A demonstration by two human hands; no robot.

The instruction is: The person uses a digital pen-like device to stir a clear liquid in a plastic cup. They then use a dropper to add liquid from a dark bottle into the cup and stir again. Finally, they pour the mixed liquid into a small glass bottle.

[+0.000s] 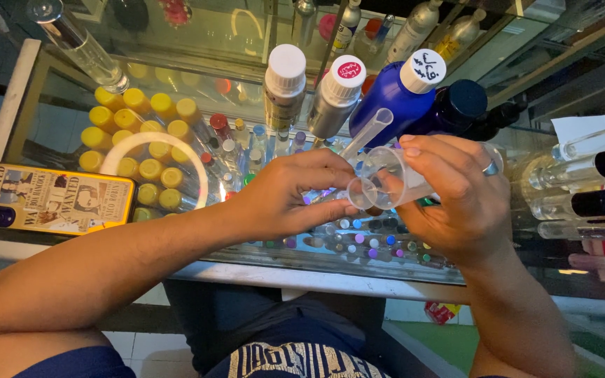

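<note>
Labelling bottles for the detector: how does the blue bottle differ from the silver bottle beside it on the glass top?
The blue bottle is deep blue and wider; the silver bottle is metallic grey and slimmer. The blue bottle's white cap bears dark handwriting; the silver bottle's white cap carries a round red sticker. The right hand partly hides the blue bottle's base; the silver bottle's base sits behind the left hand. Both have white screw caps.
</note>
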